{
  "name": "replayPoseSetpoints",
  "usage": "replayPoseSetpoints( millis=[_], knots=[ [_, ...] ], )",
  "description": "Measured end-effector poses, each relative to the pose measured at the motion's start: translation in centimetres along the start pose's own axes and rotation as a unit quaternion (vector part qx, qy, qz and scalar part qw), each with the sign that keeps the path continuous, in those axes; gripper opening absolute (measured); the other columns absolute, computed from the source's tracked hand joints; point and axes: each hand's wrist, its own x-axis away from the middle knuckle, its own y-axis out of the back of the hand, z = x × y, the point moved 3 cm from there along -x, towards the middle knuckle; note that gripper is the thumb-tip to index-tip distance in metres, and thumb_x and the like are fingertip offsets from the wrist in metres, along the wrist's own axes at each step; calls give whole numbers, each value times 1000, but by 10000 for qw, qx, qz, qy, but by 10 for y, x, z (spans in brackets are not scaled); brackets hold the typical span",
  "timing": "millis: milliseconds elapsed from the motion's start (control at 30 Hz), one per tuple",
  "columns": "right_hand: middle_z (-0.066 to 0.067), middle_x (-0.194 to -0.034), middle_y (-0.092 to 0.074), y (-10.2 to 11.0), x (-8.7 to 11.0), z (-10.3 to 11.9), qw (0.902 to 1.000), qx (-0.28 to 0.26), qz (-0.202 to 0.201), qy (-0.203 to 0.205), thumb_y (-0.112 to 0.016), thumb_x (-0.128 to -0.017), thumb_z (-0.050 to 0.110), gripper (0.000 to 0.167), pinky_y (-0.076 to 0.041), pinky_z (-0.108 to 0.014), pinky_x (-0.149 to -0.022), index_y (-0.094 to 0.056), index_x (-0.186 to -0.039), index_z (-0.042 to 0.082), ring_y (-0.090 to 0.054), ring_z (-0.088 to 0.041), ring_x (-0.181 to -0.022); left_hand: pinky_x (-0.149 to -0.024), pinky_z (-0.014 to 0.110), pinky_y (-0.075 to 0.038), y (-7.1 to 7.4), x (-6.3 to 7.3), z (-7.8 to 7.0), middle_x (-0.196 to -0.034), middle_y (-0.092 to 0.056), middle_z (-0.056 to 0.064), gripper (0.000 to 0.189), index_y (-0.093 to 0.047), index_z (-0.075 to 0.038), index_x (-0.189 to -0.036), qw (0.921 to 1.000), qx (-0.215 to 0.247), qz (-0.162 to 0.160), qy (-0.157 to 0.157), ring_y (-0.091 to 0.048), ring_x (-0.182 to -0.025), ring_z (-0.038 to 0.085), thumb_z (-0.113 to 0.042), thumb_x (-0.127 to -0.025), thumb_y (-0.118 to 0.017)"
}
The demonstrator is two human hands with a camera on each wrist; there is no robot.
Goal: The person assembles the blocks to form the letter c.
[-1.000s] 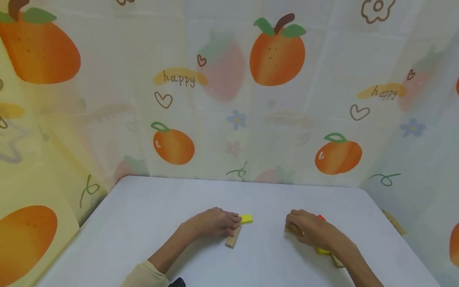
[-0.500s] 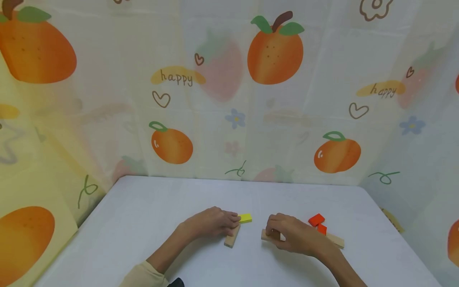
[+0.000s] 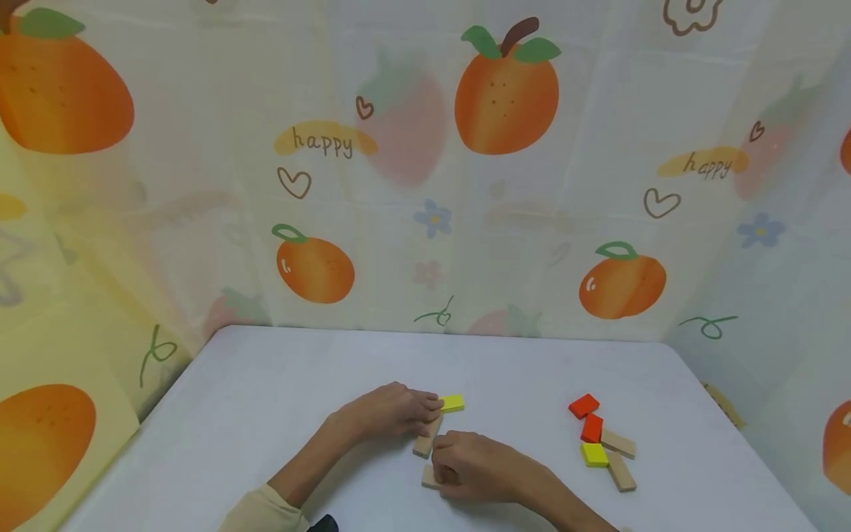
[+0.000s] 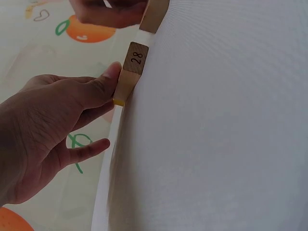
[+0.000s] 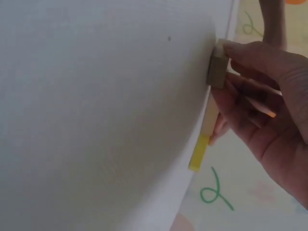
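At the table's middle, my left hand (image 3: 392, 410) pinches the far end of a plain wooden block (image 3: 425, 441). Its near end, marked 28, faces the left wrist view, where the thumb lies along the block's side. A yellow block (image 3: 453, 403) lies by the left fingertips, at the far end of that wooden block. Just nearer to me, my right hand (image 3: 482, 465) grips another wooden block (image 3: 430, 478) between thumb and fingers, low over the table. Most of this block is hidden by the hand in the head view; the right wrist view shows its end (image 5: 217, 71).
On the right of the white table (image 3: 319, 369) lies a loose group: two red blocks (image 3: 583, 406), a yellow block (image 3: 595, 454) and two wooden blocks (image 3: 618, 442). A fruit-printed curtain (image 3: 505, 281) stands behind the table and along its sides.
My right hand has carried its wooden block leftward from the group on the right and toward me, close to the left hand's block. The left hand has stayed in place.
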Motion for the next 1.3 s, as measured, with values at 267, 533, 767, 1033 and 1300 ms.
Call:
replayPoseSetpoints(
  millis=[267,533,767,1033,1300],
  knots=[
    [16,-81,-50,-7,-7,2,9968,-550,-286,-498,-81,-92,32,29,-41,-10,-72,-60,-79,17,-41,8,-76,-111,37,-54,-1,-1,2,-143,-67,-1,38,-72,-16,-133,10000,72,7,8,-62,-138,13,-31,-98,-72],
    [17,-76,-44,-4,-7,3,9943,-691,-24,-813,-83,-91,27,30,-38,-12,-68,-56,-79,18,-39,8,-70,-112,37,-54,0,0,2,-144,-67,-3,39,-71,-17,-134,9998,-8,144,150,-61,-139,11,-31,-98,-72],
    [17,-74,-44,-3,-9,1,9934,-773,150,-840,-83,-91,29,30,-37,-13,-67,-56,-80,18,-39,8,-69,-112,36,-54,0,-1,0,-144,-66,-3,40,-70,-18,-136,9997,20,185,161,-61,-139,11,-31,-98,-72],
    [16,-74,-46,-4,-14,-1,9936,-768,240,-792,-83,-90,33,32,-37,-13,-68,-57,-80,18,-40,7,-69,-109,38,-56,1,-2,0,-142,-68,1,38,-73,-16,-132,10000,-25,22,-28,-64,-136,16,-27,-96,-75],
    [16,-74,-48,-3,-17,1,9951,-657,232,-699,-83,-90,34,31,-39,-12,-68,-58,-81,18,-42,7,-71,-110,34,-55,0,-2,1,-143,-67,-2,38,-73,-18,-134,9999,-155,73,1,-62,-138,13,-29,-97,-73]
  ],
)
